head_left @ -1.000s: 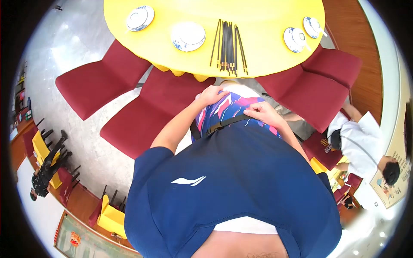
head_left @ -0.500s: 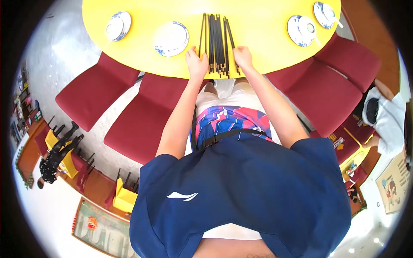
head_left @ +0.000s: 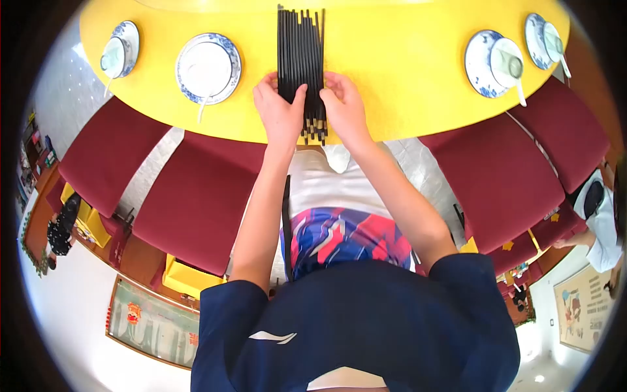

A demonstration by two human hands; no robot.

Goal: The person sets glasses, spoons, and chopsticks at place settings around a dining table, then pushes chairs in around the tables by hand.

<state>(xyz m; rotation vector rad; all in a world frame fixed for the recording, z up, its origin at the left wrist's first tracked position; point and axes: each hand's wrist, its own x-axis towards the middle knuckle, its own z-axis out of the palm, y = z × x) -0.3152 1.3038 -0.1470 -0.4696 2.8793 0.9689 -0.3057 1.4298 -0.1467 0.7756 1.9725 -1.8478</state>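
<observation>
A tight bundle of black chopsticks (head_left: 299, 55) lies side by side on the yellow table (head_left: 398, 78), close to its near edge. Their gold-banded ends point toward me and are slightly uneven. My left hand (head_left: 279, 114) grips the bundle's left side, thumb across the top and fingers curled round the outer edge. From the other side my right hand (head_left: 346, 112) presses on the right edge, its thumb and fingers against the outermost sticks. Nearest my left hand stands a blue-and-white plate (head_left: 233, 52) with a white bowl (head_left: 208, 70) and a spoon.
More blue-and-white plates with bowls sit at the far left (head_left: 130, 39) and on the right (head_left: 480, 72). Maroon chairs (head_left: 202, 196) line the table on both sides of me. A person in white (head_left: 604, 228) is at the right edge; another in dark clothes (head_left: 62, 228) is at the far left.
The chopsticks, which were loosely spread with gaps, are now squeezed together in a compact bundle. Both hands have come inward against it. My view has shifted, and the table appears closer.
</observation>
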